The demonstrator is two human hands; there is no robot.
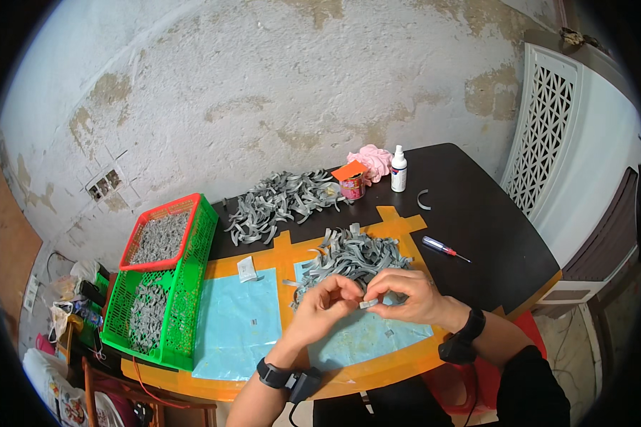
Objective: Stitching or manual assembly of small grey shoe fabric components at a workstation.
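Pinching a pale strip (368, 304) in right hand (406, 297), with left hand (324, 306) curled close (grip unclear): probably light, bendy, best held by its ends.

Free lane over left blue sheet (228, 320) between obstacles: green basket (185, 285), front strip heap (361, 257).

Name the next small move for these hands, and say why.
Perhaps steady the small pale piece with the left hand: the right hand appears to pinch it, while the left is close beside it, its contact unclear.
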